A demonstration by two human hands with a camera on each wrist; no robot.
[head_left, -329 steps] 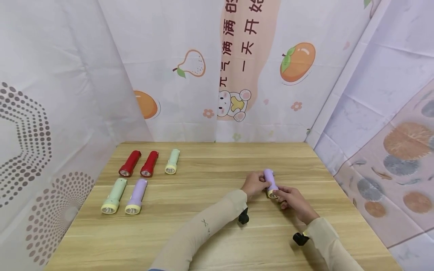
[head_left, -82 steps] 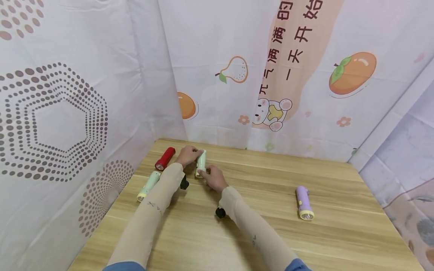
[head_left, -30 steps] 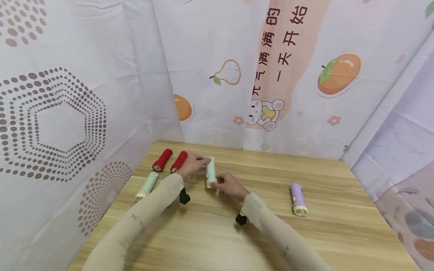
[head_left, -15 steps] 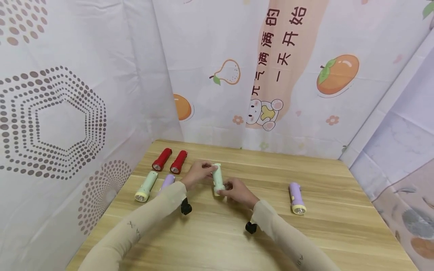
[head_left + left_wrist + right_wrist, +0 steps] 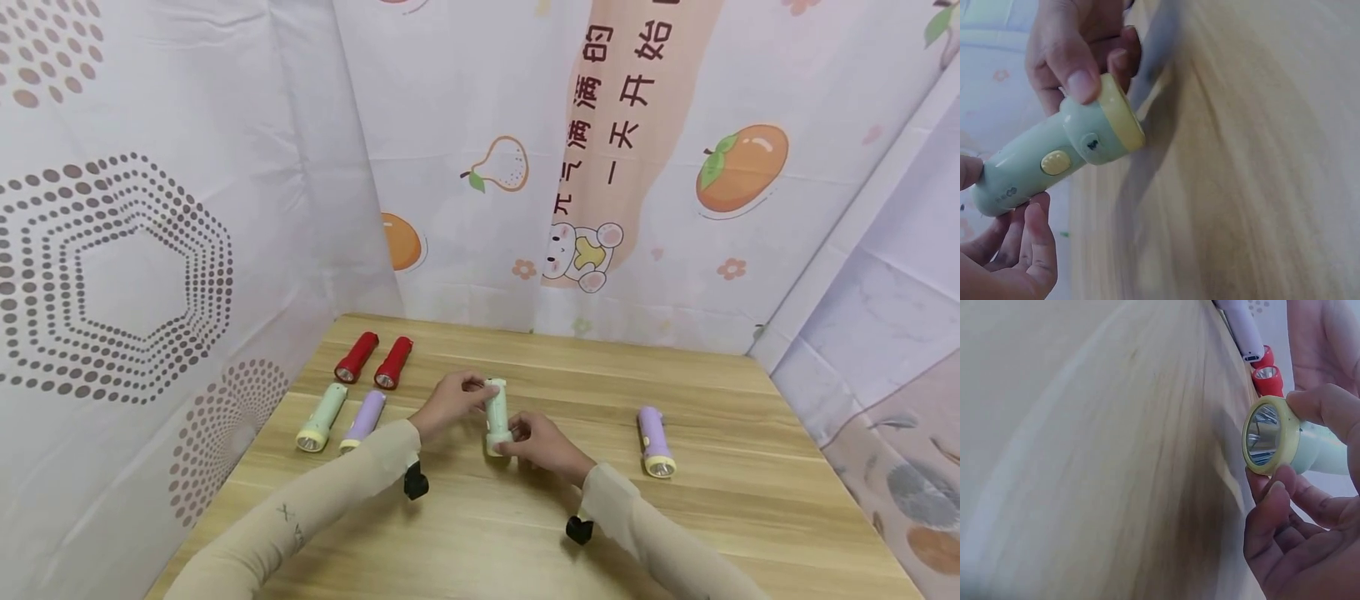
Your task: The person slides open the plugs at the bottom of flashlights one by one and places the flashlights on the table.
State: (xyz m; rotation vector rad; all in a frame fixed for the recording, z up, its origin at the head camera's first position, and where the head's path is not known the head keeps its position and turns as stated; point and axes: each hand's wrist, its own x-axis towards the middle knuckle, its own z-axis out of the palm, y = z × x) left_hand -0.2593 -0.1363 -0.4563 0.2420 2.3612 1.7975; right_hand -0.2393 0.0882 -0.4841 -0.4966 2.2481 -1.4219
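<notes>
pale green flashlight [image 5: 497, 417], yellow rim [image 5: 1122, 115] at lamp end, held over wooden table [image 5: 480, 550]; left hand [image 5: 456, 398] pinches tail end, right hand [image 5: 546, 443] pinches lamp end. left wrist view: oval yellow switch [image 5: 1055, 162], unseen from right wrist. right wrist view: silvery reflector [image 5: 1264, 434].

At the far left of the wood-grain table [image 5: 480, 533], a red flashlight [image 5: 356, 357] and a second red flashlight [image 5: 393, 363] lie side by side. Just nearer, a mint-green flashlight [image 5: 323, 418] with a yellow rim lies beside a lilac flashlight [image 5: 367, 417]. Another lilac flashlight [image 5: 652, 437] lies well apart on the right, lens toward the near side. The far curtain [image 5: 465, 225] bears fruit prints, a cartoon animal and Chinese lettering; the left curtain [image 5: 277, 275] has dotted patterns.
</notes>
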